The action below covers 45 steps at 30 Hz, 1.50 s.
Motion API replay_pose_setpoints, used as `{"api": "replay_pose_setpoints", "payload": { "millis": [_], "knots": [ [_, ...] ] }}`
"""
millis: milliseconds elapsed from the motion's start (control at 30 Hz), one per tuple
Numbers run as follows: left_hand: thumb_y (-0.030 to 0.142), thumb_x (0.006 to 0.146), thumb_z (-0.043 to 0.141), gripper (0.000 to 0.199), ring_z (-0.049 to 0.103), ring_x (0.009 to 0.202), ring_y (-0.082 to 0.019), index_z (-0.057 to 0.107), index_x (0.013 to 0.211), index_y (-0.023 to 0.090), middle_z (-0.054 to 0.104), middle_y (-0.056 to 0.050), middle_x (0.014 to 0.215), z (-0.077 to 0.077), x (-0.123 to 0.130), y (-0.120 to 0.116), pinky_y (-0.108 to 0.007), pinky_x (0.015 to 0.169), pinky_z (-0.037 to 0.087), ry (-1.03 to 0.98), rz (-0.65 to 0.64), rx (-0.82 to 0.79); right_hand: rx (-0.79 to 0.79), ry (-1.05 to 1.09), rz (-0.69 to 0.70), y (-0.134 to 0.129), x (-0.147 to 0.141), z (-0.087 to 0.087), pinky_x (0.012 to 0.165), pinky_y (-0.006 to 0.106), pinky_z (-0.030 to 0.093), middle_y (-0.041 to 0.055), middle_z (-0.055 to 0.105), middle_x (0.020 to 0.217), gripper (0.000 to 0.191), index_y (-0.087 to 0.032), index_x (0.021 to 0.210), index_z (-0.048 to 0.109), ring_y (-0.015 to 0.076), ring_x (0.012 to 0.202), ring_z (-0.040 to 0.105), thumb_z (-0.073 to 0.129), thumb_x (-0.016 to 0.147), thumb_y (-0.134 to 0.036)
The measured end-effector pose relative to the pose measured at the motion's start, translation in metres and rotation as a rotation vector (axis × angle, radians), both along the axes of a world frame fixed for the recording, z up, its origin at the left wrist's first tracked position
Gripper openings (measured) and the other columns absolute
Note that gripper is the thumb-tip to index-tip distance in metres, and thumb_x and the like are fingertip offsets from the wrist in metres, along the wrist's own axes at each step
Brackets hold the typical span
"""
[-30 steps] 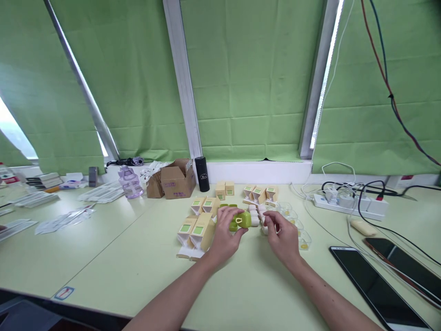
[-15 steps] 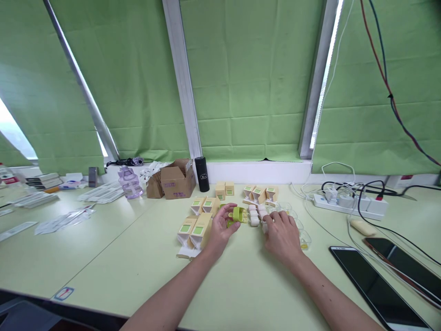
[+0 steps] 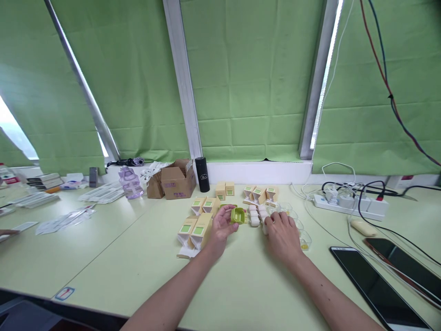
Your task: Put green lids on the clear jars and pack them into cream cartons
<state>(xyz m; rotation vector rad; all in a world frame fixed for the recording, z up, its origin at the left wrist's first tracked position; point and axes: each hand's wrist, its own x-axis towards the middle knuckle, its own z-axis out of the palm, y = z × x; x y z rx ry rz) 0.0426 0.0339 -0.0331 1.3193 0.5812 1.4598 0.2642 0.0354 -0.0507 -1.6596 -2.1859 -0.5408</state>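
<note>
My left hand (image 3: 220,228) grips a small yellow-green plastic case (image 3: 237,215) between thumb and fingers, its hollow side facing me. More yellow-green pieces lie behind it, partly hidden. Small white rounded blocks (image 3: 254,219) stand in rows just right of the case. My right hand (image 3: 281,233) is closed at the near end of these rows, its fingertips on a white block (image 3: 265,228) that is mostly covered. Clear plastic cups (image 3: 304,239) with some yellow in them stand behind and right of that hand. Left of my left hand are open cream boxes (image 3: 200,230) with green squares.
Smaller cream boxes (image 3: 260,195) stand farther back, near a black cylinder (image 3: 202,174) and a cardboard box (image 3: 178,180). To the right are a power strip (image 3: 370,208), cables and two phones (image 3: 375,285). Another person's hand (image 3: 7,233) shows at the left edge.
The yellow-green case in my left hand has turned so its hollow shows more. My right hand has barely moved. Another person's hand has appeared at the far left.
</note>
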Motion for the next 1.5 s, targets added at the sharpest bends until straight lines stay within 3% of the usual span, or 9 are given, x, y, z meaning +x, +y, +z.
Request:
{"api": "replay_pose_setpoints", "payload": {
  "millis": [233, 367, 467, 600, 767, 933, 1200, 1500],
  "knots": [
    [0.035, 0.068, 0.094, 0.064, 0.071, 0.104, -0.028, 0.058, 0.120, 0.023, 0.077, -0.013, 0.118, 0.000, -0.001, 0.000, -0.035, 0.084, 0.048, 0.001, -0.003, 0.006, 0.033, -0.013, 0.007, -0.002, 0.000, 0.004, 0.084, 0.042, 0.034, 0.0180, 0.066, 0.106, 0.023, -0.015, 0.096, 0.071, 0.0343, 0.104, 0.051, 0.064, 0.076, -0.004],
    [0.033, 0.068, 0.093, 0.063, 0.069, 0.104, -0.026, 0.060, 0.120, 0.023, 0.077, -0.012, 0.118, -0.002, -0.002, 0.002, -0.034, 0.083, 0.048, -0.007, 0.009, 0.009, 0.065, 0.160, 0.053, -0.004, -0.002, 0.008, 0.086, 0.044, 0.037, 0.0166, 0.066, 0.109, 0.021, -0.017, 0.101, 0.070, 0.0352, 0.107, 0.052, 0.065, 0.082, -0.011],
    [0.032, 0.066, 0.094, 0.063, 0.069, 0.103, -0.026, 0.063, 0.120, 0.022, 0.076, -0.012, 0.118, -0.004, -0.002, 0.005, -0.034, 0.081, 0.050, -0.004, 0.038, -0.004, 0.073, 0.455, 0.172, -0.005, -0.004, 0.008, 0.088, 0.043, 0.042, 0.0132, 0.066, 0.114, 0.022, -0.020, 0.111, 0.067, 0.0330, 0.107, 0.054, 0.064, 0.089, -0.021],
    [0.031, 0.064, 0.095, 0.060, 0.067, 0.104, -0.026, 0.070, 0.117, 0.020, 0.073, -0.013, 0.123, -0.007, -0.003, 0.008, -0.035, 0.085, 0.053, 0.014, 0.099, 0.013, 0.031, 0.936, 0.373, -0.003, -0.009, 0.007, 0.088, 0.043, 0.047, 0.0097, 0.067, 0.112, 0.021, -0.023, 0.107, 0.066, 0.0300, 0.104, 0.058, 0.062, 0.094, -0.039],
    [0.030, 0.063, 0.096, 0.059, 0.065, 0.103, -0.025, 0.074, 0.116, 0.018, 0.073, -0.012, 0.119, -0.008, -0.003, 0.008, -0.036, 0.088, 0.053, 0.042, 0.151, 0.016, -0.311, 1.541, 0.584, -0.005, -0.018, 0.011, 0.075, 0.036, 0.050, 0.0070, 0.070, 0.098, 0.042, -0.021, 0.107, 0.070, 0.0223, 0.082, 0.062, 0.077, 0.085, -0.056],
    [0.028, 0.065, 0.095, 0.057, 0.064, 0.104, -0.025, 0.074, 0.117, 0.019, 0.072, -0.012, 0.119, -0.007, -0.002, 0.005, -0.037, 0.091, 0.052, 0.092, 0.159, 0.025, -0.567, 1.920, 0.705, -0.009, -0.028, 0.010, 0.067, 0.032, 0.050, 0.0070, 0.070, 0.096, 0.043, -0.020, 0.098, 0.074, 0.0195, 0.079, 0.061, 0.089, 0.075, -0.054],
    [0.025, 0.066, 0.093, 0.054, 0.066, 0.106, -0.026, 0.076, 0.117, 0.019, 0.073, -0.011, 0.119, -0.006, -0.002, 0.005, -0.039, 0.094, 0.051, 0.131, 0.165, 0.073, -0.685, 2.037, 0.716, -0.011, -0.029, 0.010, 0.070, 0.034, 0.054, 0.0080, 0.074, 0.098, 0.042, -0.020, 0.098, 0.074, 0.0233, 0.086, 0.069, 0.093, 0.072, -0.047],
    [0.025, 0.068, 0.090, 0.053, 0.066, 0.114, -0.030, 0.075, 0.118, 0.019, 0.072, -0.013, 0.124, -0.005, -0.003, 0.005, -0.042, 0.099, 0.049, 0.165, 0.175, 0.100, -0.684, 2.069, 0.748, -0.012, -0.028, 0.009, 0.069, 0.034, 0.053, 0.0069, 0.078, 0.096, 0.047, -0.024, 0.103, 0.067, 0.0232, 0.085, 0.072, 0.096, 0.070, -0.043]
  ]
}}
